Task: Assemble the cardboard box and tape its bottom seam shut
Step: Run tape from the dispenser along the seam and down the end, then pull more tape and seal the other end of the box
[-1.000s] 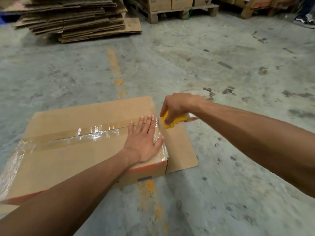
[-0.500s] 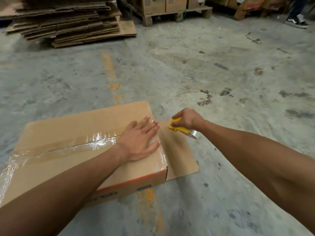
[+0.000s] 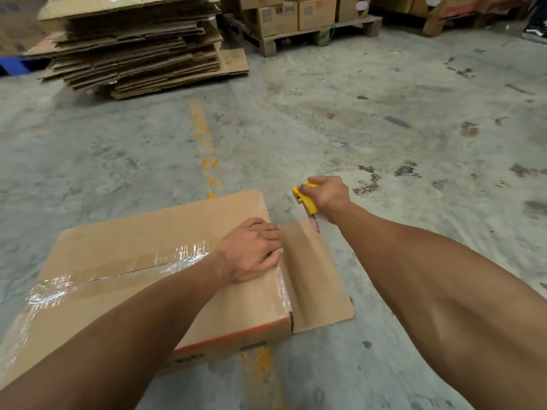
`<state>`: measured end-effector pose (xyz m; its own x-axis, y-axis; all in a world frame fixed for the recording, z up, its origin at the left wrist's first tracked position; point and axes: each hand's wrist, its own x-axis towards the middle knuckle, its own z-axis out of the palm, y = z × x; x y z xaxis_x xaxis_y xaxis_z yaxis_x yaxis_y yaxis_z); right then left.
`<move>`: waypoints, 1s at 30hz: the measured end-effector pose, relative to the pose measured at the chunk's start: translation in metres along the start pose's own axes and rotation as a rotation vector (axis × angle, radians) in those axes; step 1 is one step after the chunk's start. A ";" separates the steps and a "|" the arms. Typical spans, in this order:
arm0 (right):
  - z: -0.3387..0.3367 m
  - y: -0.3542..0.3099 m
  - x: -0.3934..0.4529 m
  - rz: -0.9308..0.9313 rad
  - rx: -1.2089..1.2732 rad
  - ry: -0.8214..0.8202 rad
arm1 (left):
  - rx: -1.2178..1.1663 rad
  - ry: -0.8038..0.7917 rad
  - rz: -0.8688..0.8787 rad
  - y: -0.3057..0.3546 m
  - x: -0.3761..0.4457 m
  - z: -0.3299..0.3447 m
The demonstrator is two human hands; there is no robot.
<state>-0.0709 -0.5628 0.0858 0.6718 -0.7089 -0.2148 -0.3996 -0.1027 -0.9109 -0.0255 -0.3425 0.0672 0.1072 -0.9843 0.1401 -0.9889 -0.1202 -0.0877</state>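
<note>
A brown cardboard box [image 3: 142, 238] lies bottom-up on the concrete floor. Clear tape [image 3: 118, 270] runs along its middle seam and down over its right edge. My left hand [image 3: 251, 253] rests on the box's right edge, over the end of the tape, with its fingers bent over the edge. My right hand [image 3: 325, 195] grips a yellow tape dispenser [image 3: 305, 199] just beyond the box's far right corner, lifted off the box. A loose flap [image 3: 319, 279] sticks out flat on the floor on the box's right side.
A tall stack of flattened cardboard [image 3: 133, 42] sits at the back left. Wooden pallets with packed boxes [image 3: 296, 16] stand at the back. A person's shoe [image 3: 535, 32] shows at the far right edge. An orange painted line [image 3: 204, 143] runs along the floor.
My right hand has pulled the dispenser away from the box, up and to the right. My left hand has slid to the box's right edge, its fingers now bent over it.
</note>
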 end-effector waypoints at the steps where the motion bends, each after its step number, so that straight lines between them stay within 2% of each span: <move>1: 0.001 -0.006 -0.001 0.001 0.031 0.002 | 0.004 0.004 0.028 -0.001 0.000 0.001; 5: 0.004 -0.034 -0.006 -0.006 0.113 -0.065 | 0.059 0.018 0.091 -0.001 0.000 0.005; 11: 0.019 -0.096 -0.012 -0.085 0.319 -0.162 | 0.061 -0.006 0.063 0.006 0.002 -0.005; 15: 0.025 -0.129 -0.032 -0.101 0.504 -0.326 | -0.111 -0.204 -0.012 0.015 0.002 -0.021; 17: 0.023 -0.133 -0.038 -0.108 0.520 -0.435 | -0.247 -0.189 -0.119 0.002 -0.006 -0.038; 19: 0.012 -0.133 -0.048 -0.100 0.480 -0.548 | -0.453 -0.064 -0.380 -0.022 -0.018 -0.059; 21: -0.003 -0.130 -0.059 -0.077 0.410 -0.667 | -0.936 -0.034 -0.743 -0.044 -0.030 -0.090; 23: -0.019 -0.125 -0.069 -0.040 0.305 -0.752 | -1.486 -0.102 -1.019 -0.061 -0.038 -0.116; 24: -0.026 -0.125 -0.072 -0.023 0.275 -0.782 | -1.684 -0.135 -1.058 -0.068 -0.043 -0.128; 26: -0.039 -0.126 -0.077 0.002 0.297 -0.841 | -1.953 -0.195 -0.994 -0.073 -0.050 -0.148; 30: -0.056 -0.130 -0.082 -0.001 0.392 -0.925 | -2.137 -0.296 -0.820 -0.057 -0.050 -0.173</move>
<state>-0.1088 -0.5302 0.2415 0.9591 0.1286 -0.2520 -0.2774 0.2520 -0.9271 0.0074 -0.2646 0.2360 0.2118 -0.8252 -0.5236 0.6243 -0.2980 0.7221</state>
